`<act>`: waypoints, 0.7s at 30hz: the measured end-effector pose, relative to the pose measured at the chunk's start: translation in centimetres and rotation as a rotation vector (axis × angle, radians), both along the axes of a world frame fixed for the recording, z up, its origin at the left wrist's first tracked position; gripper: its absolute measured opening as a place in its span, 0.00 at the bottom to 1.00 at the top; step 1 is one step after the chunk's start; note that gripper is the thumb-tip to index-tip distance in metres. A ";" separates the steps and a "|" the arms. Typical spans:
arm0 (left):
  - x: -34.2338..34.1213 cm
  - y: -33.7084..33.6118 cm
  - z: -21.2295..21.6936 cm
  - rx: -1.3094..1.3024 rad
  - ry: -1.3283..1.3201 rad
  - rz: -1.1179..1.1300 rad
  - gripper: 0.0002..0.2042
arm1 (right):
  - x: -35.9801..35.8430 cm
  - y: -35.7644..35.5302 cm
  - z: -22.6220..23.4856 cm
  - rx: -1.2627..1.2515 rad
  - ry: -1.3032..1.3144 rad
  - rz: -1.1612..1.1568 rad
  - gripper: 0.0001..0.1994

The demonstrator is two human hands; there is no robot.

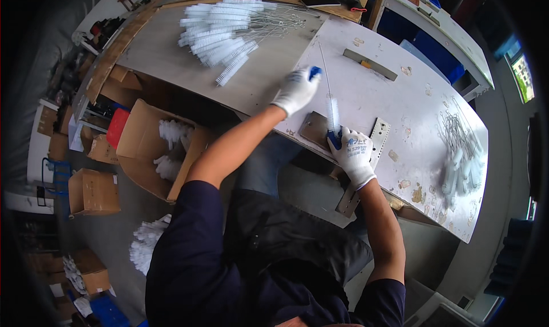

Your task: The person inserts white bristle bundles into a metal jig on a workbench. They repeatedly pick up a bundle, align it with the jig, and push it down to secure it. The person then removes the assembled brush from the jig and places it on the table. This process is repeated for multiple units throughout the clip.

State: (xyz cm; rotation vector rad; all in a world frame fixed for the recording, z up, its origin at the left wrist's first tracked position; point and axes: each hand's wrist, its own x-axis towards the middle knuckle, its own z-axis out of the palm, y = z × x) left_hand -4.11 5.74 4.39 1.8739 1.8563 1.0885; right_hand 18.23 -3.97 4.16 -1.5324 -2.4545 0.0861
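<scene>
My right hand [354,153], in a white glove with blue fingertips, is closed on the bristle end of a white tube brush [334,114]. The brush's thin wire stem points away from me across the table. Beneath the brush lies a metal plate [315,130] at the table's near edge, next to a perforated metal bar [379,138]. My left hand [298,90], gloved the same way and slightly blurred, is beside the wire stem with its fingers curled. Whatever those fingers may hold is hidden.
Many white brushes [220,32] are heaped at the far left of the table [394,109]; another bunch [462,169] lies at the right. A flat metal bar [370,64] rests toward the back. Left of my legs stands an open cardboard box [140,138] with white brushes inside.
</scene>
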 end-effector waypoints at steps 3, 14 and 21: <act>-7.5 -0.1 2.2 0.209 0.375 0.237 0.20 | 0.8 0.0 -0.5 0.085 -0.008 0.040 0.16; -13.9 0.1 1.7 -0.292 0.340 0.036 0.15 | 1.0 -0.4 -1.3 0.237 0.118 0.084 0.17; -1.6 -2.0 1.7 -0.600 -0.747 -0.218 0.08 | 2.5 -0.4 -0.8 0.189 0.374 -0.033 0.15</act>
